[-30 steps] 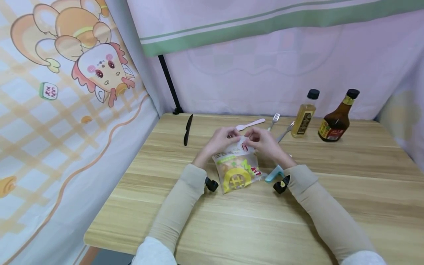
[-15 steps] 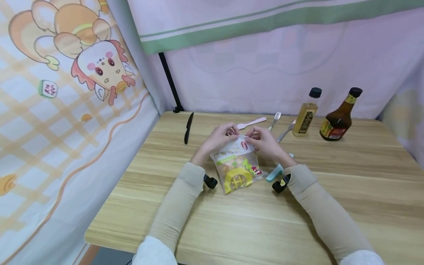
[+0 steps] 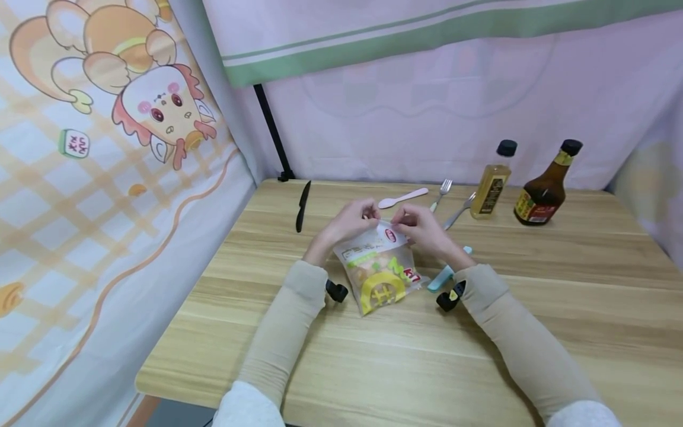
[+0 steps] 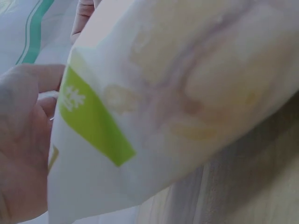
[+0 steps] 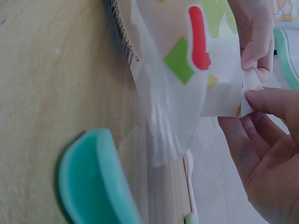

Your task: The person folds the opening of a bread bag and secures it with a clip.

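A translucent plastic food bag (image 3: 381,270) with white, green and yellow print leans up from the table, its top edge raised between both hands. My left hand (image 3: 349,224) pinches that edge on the left. Close beside it, my right hand (image 3: 424,230) pinches the edge on the right. The right wrist view shows thumb and fingers of the right hand (image 5: 268,154) gripping a white corner of the bag (image 5: 219,70). Pale pieces show through the bag (image 4: 187,93) in the left wrist view, which hides part of the left hand (image 4: 23,140).
A teal plastic item (image 3: 441,279) lies by the right wrist. Behind the hands are a pink spoon (image 3: 402,198) and two forks (image 3: 441,193) (image 3: 461,210). An oil bottle (image 3: 491,187) and a brown sauce bottle (image 3: 541,193) stand back right; a black knife (image 3: 303,207) lies back left.
Both hands have shifted slightly left with the top of the bag, and their fingertips are a little farther apart. More of the teal item shows beside the right wrist.
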Demonstrator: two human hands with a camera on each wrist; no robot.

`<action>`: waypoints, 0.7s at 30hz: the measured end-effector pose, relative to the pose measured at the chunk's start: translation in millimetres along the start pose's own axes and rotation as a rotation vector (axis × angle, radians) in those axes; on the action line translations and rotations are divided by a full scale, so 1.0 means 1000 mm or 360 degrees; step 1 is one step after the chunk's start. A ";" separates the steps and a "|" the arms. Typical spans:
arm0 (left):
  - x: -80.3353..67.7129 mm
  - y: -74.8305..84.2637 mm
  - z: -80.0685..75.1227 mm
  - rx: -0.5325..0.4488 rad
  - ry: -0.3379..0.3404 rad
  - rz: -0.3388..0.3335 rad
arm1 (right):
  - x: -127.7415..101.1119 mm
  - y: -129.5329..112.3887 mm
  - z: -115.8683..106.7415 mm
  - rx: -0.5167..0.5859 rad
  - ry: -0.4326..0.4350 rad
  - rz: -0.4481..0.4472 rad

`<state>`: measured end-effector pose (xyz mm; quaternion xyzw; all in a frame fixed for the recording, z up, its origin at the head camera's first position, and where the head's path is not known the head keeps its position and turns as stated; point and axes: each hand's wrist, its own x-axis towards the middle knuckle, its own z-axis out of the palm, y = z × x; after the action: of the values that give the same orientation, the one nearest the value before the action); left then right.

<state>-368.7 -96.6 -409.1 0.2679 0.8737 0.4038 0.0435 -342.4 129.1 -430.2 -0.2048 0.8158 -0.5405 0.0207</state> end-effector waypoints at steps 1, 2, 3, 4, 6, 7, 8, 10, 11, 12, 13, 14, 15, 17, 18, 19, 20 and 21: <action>0.000 0.000 0.000 0.0008 -0.0015 -0.0005 | 0.000 0.001 0.000 -0.0002 -0.0003 -0.0006; 0.000 0.001 0.000 0.0016 -0.0029 -0.0005 | 0.000 0.001 0.000 -0.0003 -0.0005 -0.0012; -0.001 0.001 0.000 0.0021 -0.0043 -0.0007 | 0.000 0.001 0.000 -0.0002 -0.0007 -0.0017; 0.000 0.002 0.000 0.0036 -0.0057 -0.0008 | 0.000 0.001 0.000 -0.0001 -0.0009 -0.0023; 0.000 0.002 0.000 0.0052 -0.0081 -0.0008 | 0.000 0.002 0.000 0.0001 -0.0013 -0.0037; 0.000 0.002 0.000 0.0063 -0.0091 0.0000 | 0.001 0.003 0.000 0.0001 -0.0015 -0.0045; 0.000 0.002 0.000 0.0077 -0.0102 0.0007 | 0.001 0.002 0.000 0.0002 -0.0016 -0.0053; 0.000 0.001 -0.001 0.0104 -0.0121 0.0008 | 0.001 0.003 0.000 -0.0004 -0.0020 -0.0072; 0.000 0.001 -0.001 0.0108 -0.0130 0.0004 | 0.001 0.003 0.000 -0.0008 -0.0021 -0.0081; 0.000 0.000 -0.002 0.0113 -0.0135 -0.0003 | 0.001 0.003 0.000 -0.0010 -0.0022 -0.0086; -0.001 0.000 -0.002 0.0112 -0.0142 -0.0013 | 0.001 0.003 0.000 -0.0015 -0.0023 -0.0090; -0.001 0.000 -0.002 0.0109 -0.0144 -0.0028 | 0.001 0.002 0.000 -0.0017 -0.0025 -0.0092; -0.001 0.000 -0.002 0.0110 -0.0145 -0.0039 | 0.001 0.002 0.001 -0.0019 -0.0025 -0.0091; -0.001 0.001 -0.002 0.0096 -0.0142 -0.0063 | 0.000 0.001 0.001 -0.0025 -0.0021 -0.0086; -0.001 0.001 -0.002 0.0089 -0.0136 -0.0071 | 0.000 0.001 0.001 -0.0031 -0.0021 -0.0087; -0.001 0.002 -0.002 0.0085 -0.0131 -0.0078 | 0.000 0.001 0.001 -0.0042 -0.0020 -0.0088; -0.001 0.002 -0.002 0.0084 -0.0125 -0.0077 | 0.000 0.000 0.001 -0.0054 -0.0019 -0.0087; -0.001 0.002 -0.002 0.0084 -0.0121 -0.0079 | 0.000 0.000 0.001 -0.0066 -0.0017 -0.0084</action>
<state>-367.6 -97.3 -406.3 0.2624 0.8881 0.3689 0.0794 -341.8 128.1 -431.0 -0.2294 0.8210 -0.5228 0.0066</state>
